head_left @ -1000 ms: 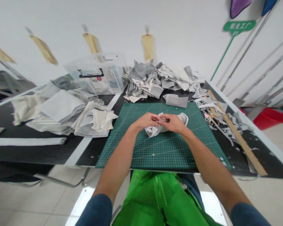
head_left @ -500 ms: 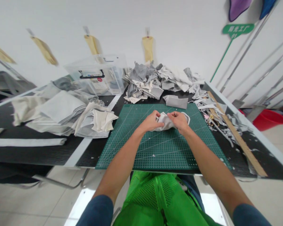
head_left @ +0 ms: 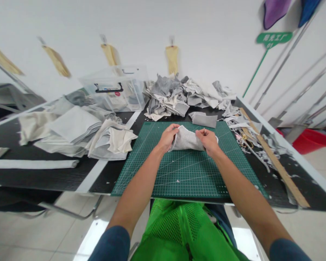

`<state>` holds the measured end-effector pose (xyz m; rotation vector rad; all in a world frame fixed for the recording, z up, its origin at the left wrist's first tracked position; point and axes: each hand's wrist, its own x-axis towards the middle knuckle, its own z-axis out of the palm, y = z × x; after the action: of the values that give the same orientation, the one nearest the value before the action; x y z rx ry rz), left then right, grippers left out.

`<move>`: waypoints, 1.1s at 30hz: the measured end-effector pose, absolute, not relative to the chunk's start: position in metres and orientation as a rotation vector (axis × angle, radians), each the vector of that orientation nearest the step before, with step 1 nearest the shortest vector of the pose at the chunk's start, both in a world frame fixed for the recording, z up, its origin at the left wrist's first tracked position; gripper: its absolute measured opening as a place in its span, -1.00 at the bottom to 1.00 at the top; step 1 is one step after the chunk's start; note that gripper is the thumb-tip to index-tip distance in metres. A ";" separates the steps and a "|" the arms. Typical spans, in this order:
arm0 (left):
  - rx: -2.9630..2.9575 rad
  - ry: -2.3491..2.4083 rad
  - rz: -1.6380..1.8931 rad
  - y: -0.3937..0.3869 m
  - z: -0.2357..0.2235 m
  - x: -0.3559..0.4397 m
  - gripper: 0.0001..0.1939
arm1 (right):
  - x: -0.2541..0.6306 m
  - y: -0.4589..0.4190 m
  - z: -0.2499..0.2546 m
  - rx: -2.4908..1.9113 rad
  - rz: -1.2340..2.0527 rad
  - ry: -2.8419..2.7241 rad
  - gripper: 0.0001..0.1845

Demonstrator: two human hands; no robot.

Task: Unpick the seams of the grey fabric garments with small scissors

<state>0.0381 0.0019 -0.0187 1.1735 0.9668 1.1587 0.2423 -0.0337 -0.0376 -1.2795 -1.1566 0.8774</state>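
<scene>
A light grey piece of fabric (head_left: 188, 140) is stretched between my two hands, just above the green cutting mat (head_left: 190, 174). My left hand (head_left: 169, 137) pinches its left end. At the right end, my right hand (head_left: 208, 140) grips the cloth with the fingers closed, and a small dark thing shows by those fingers, too small to name. Beyond the mat's far edge lies a folded grey fabric piece (head_left: 203, 119).
Fabric stacks (head_left: 76, 125) lie at the left beside a white roll (head_left: 34, 164). Behind are a clear plastic box (head_left: 116, 88) and a heap of grey scraps (head_left: 168, 94). A wooden ruler (head_left: 274, 159) lies among scraps at the right. A red bucket (head_left: 311, 141) stands beyond the table.
My hands have moved apart, the left one leftward. The fabric, bunched up before, is now spread flatter between them. The view has tilted slightly.
</scene>
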 end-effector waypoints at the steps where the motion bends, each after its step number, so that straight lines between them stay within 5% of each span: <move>1: 1.157 0.969 1.158 0.002 -0.019 0.039 -0.75 | 0.242 -0.033 -0.037 -1.281 0.851 -1.168 -0.60; 7: 0.953 0.979 1.277 0.008 -0.021 0.037 -0.80 | 0.245 -0.034 -0.029 -1.375 0.382 -1.211 -0.51; 10: 0.780 1.005 1.386 0.016 -0.020 0.030 -0.88 | 0.248 -0.040 -0.024 -1.459 0.243 -1.324 -0.62; 14: 0.550 0.894 1.346 0.022 -0.014 0.024 -0.93 | 0.244 -0.045 -0.022 -1.587 0.501 -1.499 -0.41; 23: 0.638 0.783 1.172 0.000 -0.014 0.051 -0.81 | 0.226 -0.052 -0.030 -1.040 1.434 -1.328 -0.46; 30: 1.026 1.261 1.394 -0.005 -0.021 0.044 -0.42 | 0.217 -0.032 -0.045 -1.070 1.361 -0.967 -0.44; 33: 1.256 1.238 1.238 -0.009 -0.016 0.046 -0.40 | 0.211 -0.017 -0.048 -1.139 1.306 -0.903 -0.51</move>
<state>0.0459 -0.0087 -0.0159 1.2558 1.2375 1.2382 0.2114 -0.0169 -0.0479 -1.1388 -0.9035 1.3057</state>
